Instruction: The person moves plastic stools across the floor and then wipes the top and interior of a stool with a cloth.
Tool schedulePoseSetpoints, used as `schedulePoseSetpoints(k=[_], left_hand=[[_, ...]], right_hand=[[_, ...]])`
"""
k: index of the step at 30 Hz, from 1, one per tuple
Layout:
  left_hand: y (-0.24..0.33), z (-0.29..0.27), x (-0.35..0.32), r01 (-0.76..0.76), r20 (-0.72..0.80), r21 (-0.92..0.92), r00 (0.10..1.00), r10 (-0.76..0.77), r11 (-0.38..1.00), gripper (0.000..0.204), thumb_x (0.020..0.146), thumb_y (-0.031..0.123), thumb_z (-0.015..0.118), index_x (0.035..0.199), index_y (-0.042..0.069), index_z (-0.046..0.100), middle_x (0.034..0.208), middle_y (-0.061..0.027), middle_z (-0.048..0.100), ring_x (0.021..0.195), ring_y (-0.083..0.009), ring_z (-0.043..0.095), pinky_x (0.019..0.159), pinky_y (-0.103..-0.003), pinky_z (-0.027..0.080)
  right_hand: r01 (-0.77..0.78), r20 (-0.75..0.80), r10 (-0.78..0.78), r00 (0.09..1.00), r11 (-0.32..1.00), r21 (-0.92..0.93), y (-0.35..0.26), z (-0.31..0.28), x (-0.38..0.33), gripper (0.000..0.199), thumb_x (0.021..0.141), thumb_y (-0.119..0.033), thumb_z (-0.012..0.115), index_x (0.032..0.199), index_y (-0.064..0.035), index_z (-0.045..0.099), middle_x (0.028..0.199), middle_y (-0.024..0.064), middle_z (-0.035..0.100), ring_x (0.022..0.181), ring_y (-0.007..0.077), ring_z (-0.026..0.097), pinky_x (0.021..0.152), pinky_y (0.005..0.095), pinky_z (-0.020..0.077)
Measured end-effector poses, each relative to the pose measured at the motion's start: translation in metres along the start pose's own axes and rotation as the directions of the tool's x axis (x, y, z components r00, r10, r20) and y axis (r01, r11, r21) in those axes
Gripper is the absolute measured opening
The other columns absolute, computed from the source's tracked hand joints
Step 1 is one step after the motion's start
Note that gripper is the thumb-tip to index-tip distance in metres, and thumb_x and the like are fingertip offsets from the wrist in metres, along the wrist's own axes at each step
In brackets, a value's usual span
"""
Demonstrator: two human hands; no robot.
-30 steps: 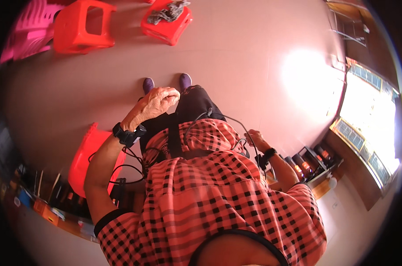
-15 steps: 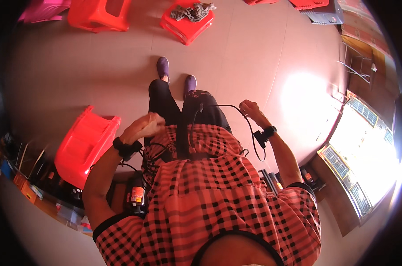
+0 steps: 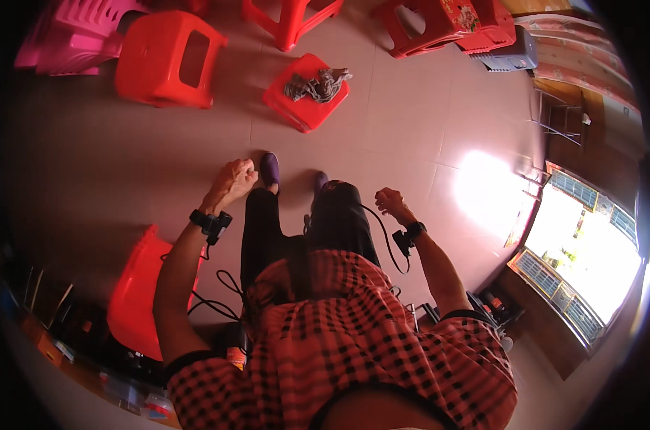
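My left hand (image 3: 232,182) is held out ahead of my body, its fingers curled closed and no object showing in them. It is beside my left shoe, over the floor. My right hand (image 3: 392,203) is also closed, with nothing visible in it, to the right of my dark trouser leg. Each wrist wears a black strapped device, the left one (image 3: 212,225) and the right one (image 3: 405,240). A black cable (image 3: 391,247) loops between the right device and my thigh. More dark cable (image 3: 217,304) hangs under my left forearm.
Ahead stands a small red stool (image 3: 301,107) with a crumpled grey cloth (image 3: 318,86) on it. Larger red stools (image 3: 156,61) and pink stacked chairs (image 3: 85,36) are farther off. A red plastic chair (image 3: 137,294) is at my left. Bright daylight enters through a doorway (image 3: 572,247) at right.
My left hand has moved forward and away from my waist. My right hand has shifted slightly left and down in the picture. The cloth-topped stool sits lower in view, and more stools show behind it.
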State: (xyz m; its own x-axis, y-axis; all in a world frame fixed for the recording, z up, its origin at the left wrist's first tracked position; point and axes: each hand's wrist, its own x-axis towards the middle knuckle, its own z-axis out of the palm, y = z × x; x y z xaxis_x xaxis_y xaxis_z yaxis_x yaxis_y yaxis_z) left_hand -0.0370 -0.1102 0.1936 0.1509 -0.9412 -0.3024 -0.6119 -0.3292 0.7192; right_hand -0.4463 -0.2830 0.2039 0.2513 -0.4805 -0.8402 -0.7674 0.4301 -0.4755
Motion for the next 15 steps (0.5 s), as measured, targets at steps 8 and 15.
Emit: schedulePoseSetpoints(k=[8,15], left_hand=[[-0.002,0.051,-0.009,0.04,0.079,-0.378,0.997,-0.01,0.925,0.019,0.076,0.021,0.056,0.073,0.002,0.05,0.064,-0.0207,0.056,0.06,-0.0371,0.057,0.051,-0.042,0.045],[0.015,0.067,-0.066,0.201,0.115,-0.14,0.976,-0.186,0.969,0.014,0.077,0.015,0.051,0.073,0.002,0.048,0.066,-0.0198,0.054,0.061,-0.0354,0.055,0.055,-0.039,0.045]], right_hand=[[0.09,0.036,-0.087,0.996,0.993,-0.071,-0.041,0.024,0.055,0.026,0.083,-0.024,0.047,0.087,-0.0009,0.06,0.072,0.0074,0.062,0.061,0.014,0.06,0.051,0.0268,0.0493],[0.056,0.037,-0.051,0.998,0.99,-0.126,-0.073,0.042,0.075,0.025,0.082,-0.024,0.049,0.084,-0.0021,0.061,0.068,0.0065,0.061,0.059,0.0136,0.059,0.049,0.0277,0.0494]])
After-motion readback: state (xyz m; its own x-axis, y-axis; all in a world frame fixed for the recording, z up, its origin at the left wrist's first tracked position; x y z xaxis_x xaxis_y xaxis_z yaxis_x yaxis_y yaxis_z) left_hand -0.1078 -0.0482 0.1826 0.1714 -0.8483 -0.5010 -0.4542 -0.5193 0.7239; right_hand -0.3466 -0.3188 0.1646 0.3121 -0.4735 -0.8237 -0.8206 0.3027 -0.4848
